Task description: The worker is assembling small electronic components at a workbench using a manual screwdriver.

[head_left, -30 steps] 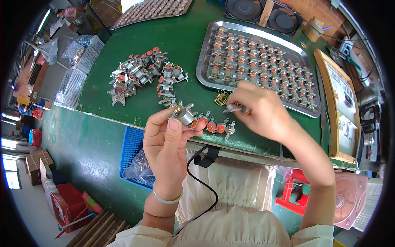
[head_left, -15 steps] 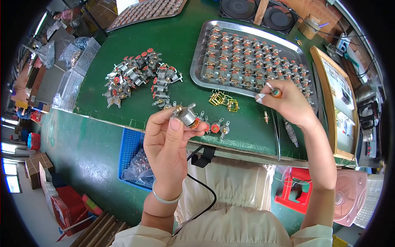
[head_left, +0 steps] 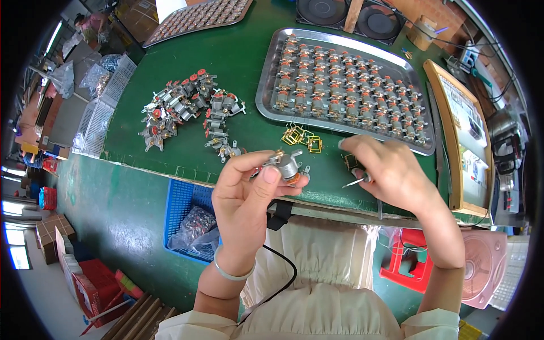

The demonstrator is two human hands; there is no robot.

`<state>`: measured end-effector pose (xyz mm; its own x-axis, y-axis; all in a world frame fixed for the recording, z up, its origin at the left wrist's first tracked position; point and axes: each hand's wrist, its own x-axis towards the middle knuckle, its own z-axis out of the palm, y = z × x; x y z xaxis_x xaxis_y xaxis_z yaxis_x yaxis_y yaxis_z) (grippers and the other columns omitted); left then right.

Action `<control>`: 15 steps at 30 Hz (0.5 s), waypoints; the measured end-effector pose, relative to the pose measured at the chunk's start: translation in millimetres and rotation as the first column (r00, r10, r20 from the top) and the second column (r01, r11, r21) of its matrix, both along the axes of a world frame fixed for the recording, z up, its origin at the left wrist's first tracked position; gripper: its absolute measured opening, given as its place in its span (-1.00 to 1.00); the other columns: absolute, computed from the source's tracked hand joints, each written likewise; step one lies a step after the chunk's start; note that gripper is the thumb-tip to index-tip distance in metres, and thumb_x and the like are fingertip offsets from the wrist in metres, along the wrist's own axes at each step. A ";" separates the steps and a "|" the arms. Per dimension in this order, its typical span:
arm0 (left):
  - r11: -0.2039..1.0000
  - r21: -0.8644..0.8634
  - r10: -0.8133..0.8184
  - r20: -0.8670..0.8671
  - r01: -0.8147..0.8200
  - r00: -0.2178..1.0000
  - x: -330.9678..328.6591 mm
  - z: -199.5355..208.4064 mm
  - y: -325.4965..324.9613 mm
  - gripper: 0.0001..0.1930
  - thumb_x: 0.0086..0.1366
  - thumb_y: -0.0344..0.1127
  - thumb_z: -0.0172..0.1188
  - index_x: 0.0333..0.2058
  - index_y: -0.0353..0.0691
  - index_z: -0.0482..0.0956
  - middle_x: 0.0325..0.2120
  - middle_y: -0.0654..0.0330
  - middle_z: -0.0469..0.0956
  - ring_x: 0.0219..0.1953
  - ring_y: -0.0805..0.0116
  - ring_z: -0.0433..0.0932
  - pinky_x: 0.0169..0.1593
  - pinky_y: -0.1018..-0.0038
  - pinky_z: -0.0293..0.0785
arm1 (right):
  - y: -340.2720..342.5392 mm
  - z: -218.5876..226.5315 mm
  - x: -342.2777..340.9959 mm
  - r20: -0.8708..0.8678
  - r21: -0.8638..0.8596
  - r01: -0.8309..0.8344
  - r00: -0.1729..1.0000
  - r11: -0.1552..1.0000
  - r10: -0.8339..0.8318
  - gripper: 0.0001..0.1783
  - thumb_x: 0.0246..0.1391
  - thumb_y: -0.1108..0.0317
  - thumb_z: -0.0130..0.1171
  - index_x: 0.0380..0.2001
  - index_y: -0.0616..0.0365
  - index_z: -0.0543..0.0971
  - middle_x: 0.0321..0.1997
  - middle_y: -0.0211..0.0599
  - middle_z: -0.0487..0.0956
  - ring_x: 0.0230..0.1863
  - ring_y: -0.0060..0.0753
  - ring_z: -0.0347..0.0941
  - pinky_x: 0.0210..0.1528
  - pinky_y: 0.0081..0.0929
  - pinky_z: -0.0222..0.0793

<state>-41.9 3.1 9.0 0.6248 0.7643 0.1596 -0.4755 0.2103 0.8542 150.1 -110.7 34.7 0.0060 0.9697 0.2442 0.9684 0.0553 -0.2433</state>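
Between thumb and fingers, my left hand (head_left: 245, 195) pinches a small silver motor-like part (head_left: 288, 165), a cylinder with metal lugs, a brass tip on top and orange-brown at its lower end. More lugged parts lie partly hidden behind that hand. My right hand (head_left: 391, 173) is curled closed to the right, palm down, above the bench. A thin pointed metal tip (head_left: 352, 183) of a small tool sticks out from its fingers; the tool's body is hidden. Beside those fingers shows a small dark and gold piece (head_left: 351, 162), whether held or not I cannot tell. Square brass wire frames (head_left: 314, 144) lie between the hands.
A steel tray (head_left: 265, 107) holds rows of similar parts with red tops. Loose parts (head_left: 175, 102) are heaped at left on the green bench (head_left: 226, 51). A wood-framed panel (head_left: 462, 136) stands at right; a blue crate (head_left: 177, 209) sits below the bench edge.
My left hand has moved slightly right with the motor-like part. My right hand has come down and nearer, turning over; the tool's tip now points left and the tool's amber end is hidden.
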 end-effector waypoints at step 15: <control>0.979 0.098 -0.171 -0.068 0.178 0.983 25.0 2.1 -18.9 -0.86 0.17 -0.50 0.04 -0.29 -0.39 0.36 -0.36 0.07 0.45 -0.38 0.25 0.56 -0.36 0.49 0.59 | -11.0 20.4 -25.5 -0.978 -0.203 0.181 0.009 0.962 -0.208 -0.57 -0.15 0.50 0.08 -0.12 0.20 0.29 -0.32 -0.34 0.50 -0.68 -0.82 0.21 -0.74 -0.86 0.07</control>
